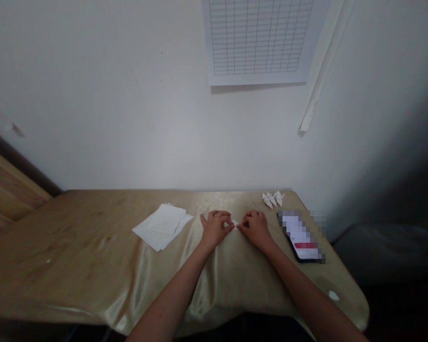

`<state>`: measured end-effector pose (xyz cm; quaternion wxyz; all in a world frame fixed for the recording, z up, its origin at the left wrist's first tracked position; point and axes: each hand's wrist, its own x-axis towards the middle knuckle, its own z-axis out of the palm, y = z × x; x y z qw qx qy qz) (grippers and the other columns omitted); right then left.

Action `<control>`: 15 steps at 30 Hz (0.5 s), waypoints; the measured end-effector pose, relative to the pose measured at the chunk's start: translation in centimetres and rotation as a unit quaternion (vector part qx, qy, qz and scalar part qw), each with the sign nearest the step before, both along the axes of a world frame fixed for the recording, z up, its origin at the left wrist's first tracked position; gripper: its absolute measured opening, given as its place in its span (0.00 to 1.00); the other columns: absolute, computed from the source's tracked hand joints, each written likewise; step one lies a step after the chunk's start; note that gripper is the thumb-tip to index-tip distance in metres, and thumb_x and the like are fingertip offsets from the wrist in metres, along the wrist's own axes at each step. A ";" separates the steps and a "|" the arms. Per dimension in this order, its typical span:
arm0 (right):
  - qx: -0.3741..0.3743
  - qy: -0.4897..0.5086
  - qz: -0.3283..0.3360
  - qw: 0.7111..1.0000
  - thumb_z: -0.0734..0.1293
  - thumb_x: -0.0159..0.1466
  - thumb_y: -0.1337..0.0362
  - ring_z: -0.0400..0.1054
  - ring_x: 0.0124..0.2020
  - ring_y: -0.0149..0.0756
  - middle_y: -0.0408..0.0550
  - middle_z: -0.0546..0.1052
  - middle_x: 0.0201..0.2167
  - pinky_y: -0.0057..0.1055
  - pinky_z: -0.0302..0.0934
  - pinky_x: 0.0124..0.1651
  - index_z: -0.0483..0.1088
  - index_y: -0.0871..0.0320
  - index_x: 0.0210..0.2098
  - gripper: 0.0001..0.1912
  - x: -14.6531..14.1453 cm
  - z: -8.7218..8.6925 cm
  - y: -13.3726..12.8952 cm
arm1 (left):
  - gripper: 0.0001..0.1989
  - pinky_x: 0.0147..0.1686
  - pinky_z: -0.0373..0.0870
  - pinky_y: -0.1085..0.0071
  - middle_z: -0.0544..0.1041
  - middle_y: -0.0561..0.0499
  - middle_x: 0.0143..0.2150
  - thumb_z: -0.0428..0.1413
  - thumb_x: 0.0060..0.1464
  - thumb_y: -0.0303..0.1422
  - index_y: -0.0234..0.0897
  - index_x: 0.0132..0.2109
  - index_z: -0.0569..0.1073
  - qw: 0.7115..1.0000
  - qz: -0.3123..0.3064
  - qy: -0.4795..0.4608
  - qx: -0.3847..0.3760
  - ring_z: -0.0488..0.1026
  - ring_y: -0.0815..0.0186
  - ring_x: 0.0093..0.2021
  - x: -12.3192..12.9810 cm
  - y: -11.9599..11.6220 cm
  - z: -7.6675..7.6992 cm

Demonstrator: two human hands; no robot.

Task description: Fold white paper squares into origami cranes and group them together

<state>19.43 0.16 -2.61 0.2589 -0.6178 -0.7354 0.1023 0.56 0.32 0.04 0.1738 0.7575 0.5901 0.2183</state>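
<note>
Between my hands a small piece of white paper (pixel 236 225) lies low over the tablecloth, mostly hidden by my fingers. My left hand (pixel 217 225) pinches its left side with thumb and forefinger. On the opposite side, my right hand (pixel 254 227) grips the paper with curled fingers. Several white sheets of paper (pixel 159 229) lie in a loose stack left of my left hand. Behind my right hand, near the wall, stand several small folded paper figures (pixel 272 199) in a row.
A phone (pixel 301 236) with a lit, blurred screen lies right of my right hand. A small white scrap (pixel 334 296) is by the right corner. Gold cloth (pixel 92 247) covers the table, wrinkled in front. A gridded sheet (pixel 258 38) hangs on the wall.
</note>
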 end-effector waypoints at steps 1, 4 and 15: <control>-0.004 -0.004 0.000 1.000 0.71 0.63 0.55 0.63 0.52 0.49 0.53 0.75 0.45 0.45 0.53 0.59 0.79 0.54 0.30 0.11 0.0 0.1 0.0 | 0.04 0.64 0.32 0.26 0.77 0.58 0.59 0.63 0.57 0.41 0.49 0.37 0.80 1.000 0.000 0.002 0.000 0.62 0.53 0.65 0.0 0.0 0.0; -0.015 -0.007 -0.003 1.000 0.71 0.63 0.54 0.62 0.53 0.48 0.52 0.75 0.46 0.43 0.52 0.60 0.79 0.55 0.31 0.11 -0.1 0.4 -0.2 | 0.05 0.64 0.33 0.26 0.77 0.58 0.60 0.63 0.57 0.42 0.50 0.37 0.80 1.000 0.001 0.007 -0.003 0.62 0.53 0.65 0.0 -0.1 0.1; -0.011 -0.013 0.006 1.000 0.73 0.61 0.54 0.63 0.53 0.48 0.52 0.75 0.45 0.42 0.52 0.59 0.78 0.55 0.31 0.10 0.2 0.9 -0.2 | 0.07 0.63 0.32 0.24 0.75 0.58 0.61 0.64 0.54 0.42 0.50 0.40 0.78 1.000 -0.002 0.015 -0.015 0.60 0.51 0.66 0.0 0.0 0.1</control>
